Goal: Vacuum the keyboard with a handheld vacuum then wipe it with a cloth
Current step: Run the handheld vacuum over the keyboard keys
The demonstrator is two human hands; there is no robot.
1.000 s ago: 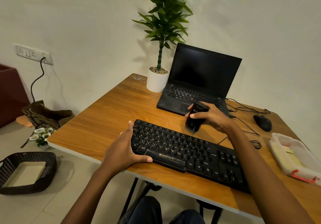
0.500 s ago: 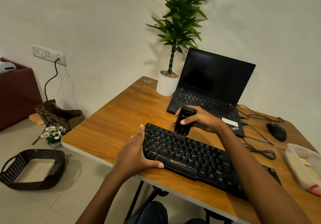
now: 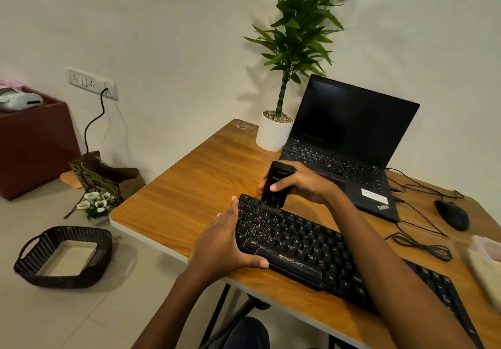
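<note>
Holding: right hand point(image 3: 303, 183) has fingers and thumb wrapped round the handheld vacuum point(image 3: 276, 183). It stands nearly upright, brush end down on the keys at the far-left corner of the keyboard point(image 3: 311, 251).
Left hand point(image 3: 225, 243): not gripping anything, fingers straight against the keyboard's left end, thumb laid along its front edge.
Keyboard spot: black, slanted along the near edge of the tabletop point(image 3: 189, 199), right forearm crossing over it.
Pot: white pot point(image 3: 272, 137) at the far corner, pebbles on top with a green plant point(image 3: 295, 37) growing out, just beside the open laptop point(image 3: 349, 137) with its dark screen.
Mouse point(image 3: 452, 214): black, right of the laptop, loose cables near it.
Tub: clear plastic tub point(image 3: 485, 264) at the tabletop's right edge, something pale inside, too blurry to tell what.
Basket: dark wicker basket point(image 3: 65, 256) on the floor to the left, pale flat rectangle lying in the bottom.
Bag: patterned bag point(image 3: 103, 175) by the wall, white flowers point(image 3: 96, 203) in front.
Box: maroon box point(image 3: 32, 142) far left, white gadget lying on top.
</note>
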